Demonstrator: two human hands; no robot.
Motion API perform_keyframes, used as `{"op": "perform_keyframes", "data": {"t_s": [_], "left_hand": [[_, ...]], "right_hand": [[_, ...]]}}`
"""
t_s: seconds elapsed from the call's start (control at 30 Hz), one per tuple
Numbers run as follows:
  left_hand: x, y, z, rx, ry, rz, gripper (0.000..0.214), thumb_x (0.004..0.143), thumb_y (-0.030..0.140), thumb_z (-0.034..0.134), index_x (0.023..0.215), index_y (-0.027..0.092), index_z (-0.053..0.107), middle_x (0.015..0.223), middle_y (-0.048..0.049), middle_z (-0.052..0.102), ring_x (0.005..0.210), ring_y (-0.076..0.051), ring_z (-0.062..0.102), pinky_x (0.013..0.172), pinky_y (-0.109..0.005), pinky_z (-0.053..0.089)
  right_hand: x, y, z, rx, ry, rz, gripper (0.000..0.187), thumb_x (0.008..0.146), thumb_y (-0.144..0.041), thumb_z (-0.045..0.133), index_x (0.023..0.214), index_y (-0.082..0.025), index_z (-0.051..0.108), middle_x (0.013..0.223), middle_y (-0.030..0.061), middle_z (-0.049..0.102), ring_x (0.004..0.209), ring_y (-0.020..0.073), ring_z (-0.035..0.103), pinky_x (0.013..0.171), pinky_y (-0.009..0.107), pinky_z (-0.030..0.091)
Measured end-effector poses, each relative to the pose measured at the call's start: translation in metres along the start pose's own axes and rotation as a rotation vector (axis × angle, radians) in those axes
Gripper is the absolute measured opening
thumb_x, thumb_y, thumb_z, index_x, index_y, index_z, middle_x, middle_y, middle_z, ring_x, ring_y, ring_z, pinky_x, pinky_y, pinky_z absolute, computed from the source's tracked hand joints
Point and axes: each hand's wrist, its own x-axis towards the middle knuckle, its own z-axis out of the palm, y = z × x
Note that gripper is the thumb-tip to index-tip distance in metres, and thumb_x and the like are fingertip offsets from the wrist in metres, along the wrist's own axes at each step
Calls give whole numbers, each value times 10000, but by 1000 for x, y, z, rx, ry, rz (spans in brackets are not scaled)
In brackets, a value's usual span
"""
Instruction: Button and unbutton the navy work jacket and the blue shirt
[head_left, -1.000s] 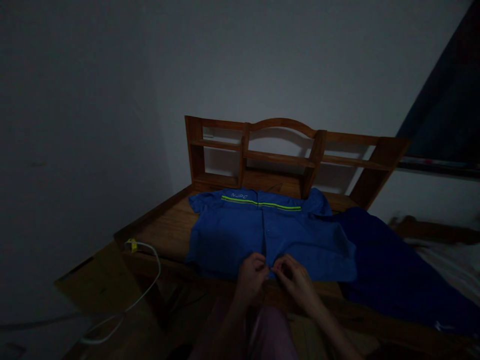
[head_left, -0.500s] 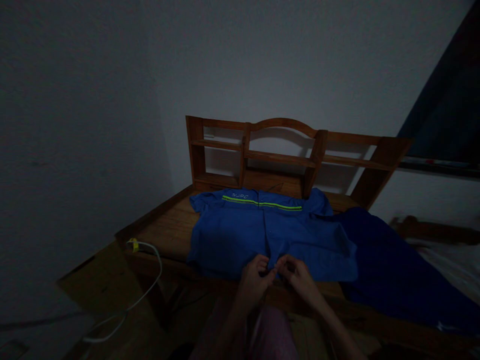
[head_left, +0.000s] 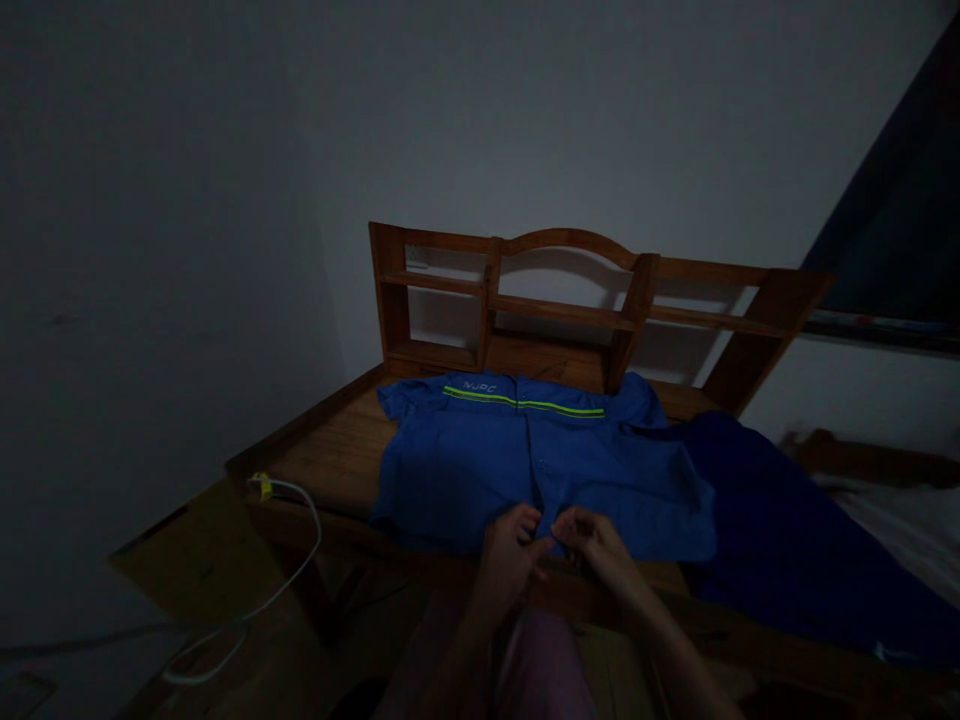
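Note:
A blue short-sleeved shirt (head_left: 457, 470) lies spread on a wooden desk (head_left: 337, 450), its collar end toward the back. Across its chest runs a yellow-green stripe, with white letters above the left part. At the near hem, beside the front opening, my left hand (head_left: 511, 548) is closed on the shirt with curled fingers and its thumb pointing right. My right hand (head_left: 594, 540) pinches the edge of the opening, its fingertips close to my left thumb. Dim light and the fingers themselves hide exactly what lies between the fingertips.
Along the desk's back stands a wooden shelf unit (head_left: 562, 312) against the wall. Dark blue cloth (head_left: 780, 530) lies to the right of the shirt. A white cable (head_left: 315, 540) with a yellow tag hangs over the left front edge. A dark curtain (head_left: 892, 230) hangs at the right.
My left fingers and thumb have spread slightly apart, and the left hand has shifted a little from the right fingertips. The shirt stays in place.

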Motion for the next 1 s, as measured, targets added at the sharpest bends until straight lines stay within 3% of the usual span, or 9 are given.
{"op": "perform_keyframes", "data": {"t_s": [0.2, 0.3, 0.4, 0.57, 0.7, 0.8, 0.9, 1.0], "left_hand": [[0, 0, 0, 16, -24, 70, 245, 682, 271, 625, 893, 148, 616, 885, -74, 614, 705, -159, 587, 371, -188, 503], [0, -5, 1, 29, -3, 48, 251, 714, 282, 596, 924, 145, 607, 887, -64, 625, 553, -104, 586, 358, -170, 474], [0, -8, 2, 30, 39, 30, 252, 757, 321, 548, 934, 147, 594, 900, -57, 631, 433, -69, 561, 336, -164, 445], [-3, 0, 4, 39, 71, 14, 318, 758, 434, 556, 879, 144, 594, 879, -61, 648, 396, -73, 552, 310, -161, 402], [-16, 6, 8, 19, 192, 40, 353, 792, 501, 512, 874, 166, 585, 680, -4, 605, 384, -80, 514, 327, -167, 365], [-37, 4, 6, 43, 332, 48, 316, 819, 485, 483, 858, 192, 593, 564, 16, 544, 461, -118, 539, 413, -194, 410], [-58, -2, -7, 53, 446, 82, 285, 792, 466, 516, 872, 212, 616, 739, -44, 628, 672, -182, 611, 559, -246, 483], [-66, -7, -28, 44, 505, 105, 315, 741, 461, 563, 925, 211, 617, 862, -71, 638, 758, -209, 608, 599, -267, 495]], "right_hand": [[3, 1, -3, 9, -18, 50, 330, 702, -474, 644, 710, -151, 582, 522, -43, 479, 443, 85, 432, 429, 199, 309], [2, -3, -3, -1, -19, 42, 313, 720, -458, 640, 726, -149, 591, 525, -43, 482, 444, 80, 430, 435, 195, 308], [-2, -7, -2, -32, -18, 2, 301, 740, -453, 631, 751, -153, 608, 541, -37, 497, 461, 83, 447, 445, 195, 316], [-6, -12, -5, -33, -14, -40, 332, 763, -486, 602, 798, -158, 633, 569, -13, 548, 518, 111, 507, 513, 215, 385], [-6, -11, -10, 26, 52, -56, 329, 769, -488, 600, 800, -161, 624, 586, -2, 565, 558, 121, 526, 564, 226, 400], [-7, -7, -13, 86, 175, -90, 283, 777, -448, 613, 807, -167, 619, 623, 3, 573, 601, 121, 525, 607, 230, 405], [-8, -2, -15, 151, 289, -114, 251, 771, -416, 635, 803, -168, 614, 633, 0, 563, 618, 117, 516, 611, 225, 400], [-7, 2, -16, 244, 290, -68, 256, 762, -414, 651, 824, -172, 593, 514, -42, 484, 454, 75, 418, 448, 193, 312]]}}
